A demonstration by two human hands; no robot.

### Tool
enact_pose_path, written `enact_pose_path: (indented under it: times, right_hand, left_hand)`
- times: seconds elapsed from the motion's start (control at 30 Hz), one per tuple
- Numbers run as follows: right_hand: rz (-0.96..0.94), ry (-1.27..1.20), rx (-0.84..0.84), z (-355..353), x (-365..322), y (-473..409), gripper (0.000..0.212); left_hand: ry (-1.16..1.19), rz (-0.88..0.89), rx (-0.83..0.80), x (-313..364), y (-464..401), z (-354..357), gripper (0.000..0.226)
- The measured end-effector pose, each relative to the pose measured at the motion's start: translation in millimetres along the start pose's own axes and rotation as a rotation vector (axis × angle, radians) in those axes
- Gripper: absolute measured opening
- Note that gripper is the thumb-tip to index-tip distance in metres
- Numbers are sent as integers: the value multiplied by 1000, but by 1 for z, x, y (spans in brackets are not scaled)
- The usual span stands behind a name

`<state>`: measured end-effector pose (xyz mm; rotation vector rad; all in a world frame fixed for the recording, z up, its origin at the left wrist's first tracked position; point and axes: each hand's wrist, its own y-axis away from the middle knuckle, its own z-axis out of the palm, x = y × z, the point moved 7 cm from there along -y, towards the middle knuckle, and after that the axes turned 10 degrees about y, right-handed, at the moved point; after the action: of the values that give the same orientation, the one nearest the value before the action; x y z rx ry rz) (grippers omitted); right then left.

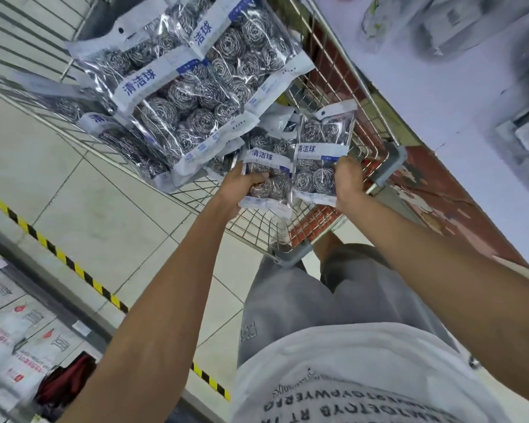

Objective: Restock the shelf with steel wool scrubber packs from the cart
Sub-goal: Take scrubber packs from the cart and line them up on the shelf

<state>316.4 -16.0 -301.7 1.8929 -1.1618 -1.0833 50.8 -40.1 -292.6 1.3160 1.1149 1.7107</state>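
- Head view looks down over a wire shopping cart (287,230) heaped with clear packs of steel wool scrubbers, with both bare forearms reaching into its near end.
- Left hand (239,184) grips a small scrubber pack (268,178): its fingers (257,179) curl over the front of the pack at mid-height, below the blue-and-white label band, and the pack's lower edge hangs just beneath the hand.
- Right hand (347,178) grips a second small pack (322,154) by its right edge; the hand is curled round that edge with its back toward the camera, so how the fingertips lie behind the pack cannot be told.
- Both small packs stand roughly upright, side by side and touching or nearly so, just above the cart's near corner.
- Larger scrubber packs (180,117) lie piled on the far and left side of the cart, overlapping one another and tilted; more small packs show beneath them.
- Grey tiled floor (89,193) spreads on the left, crossed by a yellow-and-black striped line (61,254).
- Shelf edge with boxed goods (16,325) sits at the near left, blurred.
- Pale shelf surface (440,87) runs along the right, its items too blurred to name.
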Motion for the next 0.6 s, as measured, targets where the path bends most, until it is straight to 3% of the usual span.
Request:
enact_pose_path:
  times: [0.17, 0.33, 0.43, 0.6]
  right_hand:
    - [-64, 145, -71, -19, -9, 34, 36]
    - [59, -250, -20, -50, 7, 95, 19]
    - [-73, -309, -62, -65, 19, 126, 46]
    - [-177, -449, -7, -106, 46, 174, 51]
  left_hand:
    - [153, -28, -94, 0, 52, 4, 85]
    - [214, -12, -197, 0, 108, -5, 50]
    - [184, 31, -204, 2, 139, -10, 51]
    - [82, 150, -236, 18, 186, 6, 60]
